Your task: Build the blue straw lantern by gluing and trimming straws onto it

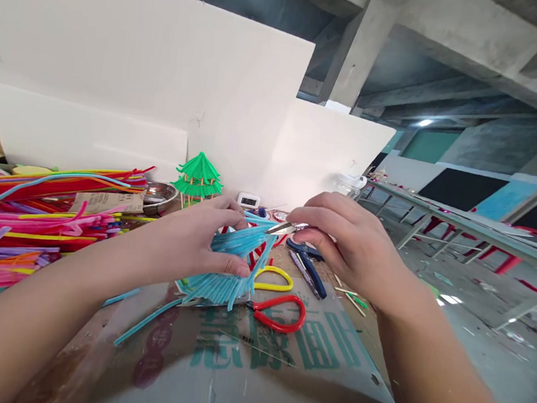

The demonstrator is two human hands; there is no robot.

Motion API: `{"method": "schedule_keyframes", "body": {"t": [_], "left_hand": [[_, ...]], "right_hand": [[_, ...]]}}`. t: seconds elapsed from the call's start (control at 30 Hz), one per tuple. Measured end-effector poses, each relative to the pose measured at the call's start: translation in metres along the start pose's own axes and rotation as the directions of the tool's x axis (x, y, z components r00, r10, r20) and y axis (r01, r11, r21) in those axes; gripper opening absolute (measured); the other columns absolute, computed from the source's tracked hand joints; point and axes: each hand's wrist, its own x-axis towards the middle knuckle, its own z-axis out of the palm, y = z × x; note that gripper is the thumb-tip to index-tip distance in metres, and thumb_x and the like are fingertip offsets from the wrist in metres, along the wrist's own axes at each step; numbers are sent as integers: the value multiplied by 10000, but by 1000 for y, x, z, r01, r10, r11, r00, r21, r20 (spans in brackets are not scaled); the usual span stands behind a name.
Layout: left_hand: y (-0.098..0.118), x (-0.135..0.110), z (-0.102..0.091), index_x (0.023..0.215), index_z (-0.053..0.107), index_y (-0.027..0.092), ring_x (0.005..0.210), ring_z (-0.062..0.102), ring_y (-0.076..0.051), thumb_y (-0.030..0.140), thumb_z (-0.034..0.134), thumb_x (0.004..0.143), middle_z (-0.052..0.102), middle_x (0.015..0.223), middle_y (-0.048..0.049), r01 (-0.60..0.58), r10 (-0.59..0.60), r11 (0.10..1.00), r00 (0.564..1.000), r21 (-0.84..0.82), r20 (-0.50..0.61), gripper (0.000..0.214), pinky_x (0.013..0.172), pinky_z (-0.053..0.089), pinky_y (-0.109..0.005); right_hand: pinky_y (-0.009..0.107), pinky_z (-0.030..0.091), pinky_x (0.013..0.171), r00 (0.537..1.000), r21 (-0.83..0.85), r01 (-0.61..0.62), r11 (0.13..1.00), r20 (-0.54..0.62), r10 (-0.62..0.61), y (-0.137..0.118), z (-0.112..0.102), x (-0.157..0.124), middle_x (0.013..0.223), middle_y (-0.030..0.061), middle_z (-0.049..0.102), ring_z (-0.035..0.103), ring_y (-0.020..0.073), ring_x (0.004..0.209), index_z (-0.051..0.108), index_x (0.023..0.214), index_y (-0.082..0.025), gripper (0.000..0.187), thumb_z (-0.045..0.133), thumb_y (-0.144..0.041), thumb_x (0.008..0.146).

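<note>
My left hand (198, 236) is closed on a light-blue piece made of many pipe cleaners (222, 289) laid side by side, thumb in front and fingers behind. One blue pipe cleaner (147, 321) sticks out toward the lower left. In my right hand (344, 234) is a small pointed metal tool (279, 228), pinched between thumb and fingers. Its tip meets the upper right edge of the blue piece; most of the tool is hidden by the fingers. Red pipe cleaners (258, 251) show behind the blue ones. Below lie scissors with one red handle loop (279, 329) and one yellow loop (285, 273).
Bundles of coloured pipe cleaners (33, 229) lie at the left beside a metal bowl (159, 196). A green pipe-cleaner pagoda (198, 179) and a white digital timer (248, 200) stand behind. Dark-blue pliers (313, 272) rest right of the scissors. White boards (237, 129) rise at the back.
</note>
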Motion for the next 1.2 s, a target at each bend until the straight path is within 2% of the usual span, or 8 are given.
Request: {"method": "schedule_keyframes", "body": {"t": [0.33,0.73,1.2], "left_hand": [[-3,0,3,948,643,254,969,536,-216,539,626,781,540,1103,-19,-21,24,996,999,82,-39,330,744,415,-311],[-4,-1,1,873,605,228,921,522,-219,549,591,798,545,1049,-32,-12,22,991,997,132,-73,330,725,393,-314],[-1,-4,0,936,611,249,944,518,-233,534,584,809,550,1043,-31,-34,46,988,996,151,-74,313,760,401,-339]], "right_hand": [[312,408,729,998,-127,41,991,60,-34,-4,9,4,942,91,608,543,190,857,612,1104,-169,264,430,-305,968],[321,375,701,997,-291,67,954,65,-50,-6,8,4,914,86,613,502,194,807,623,1061,-188,259,410,-307,973],[329,386,725,993,-294,90,952,95,-65,-9,10,5,915,89,624,522,202,845,620,1080,-186,239,417,-237,966]]}}
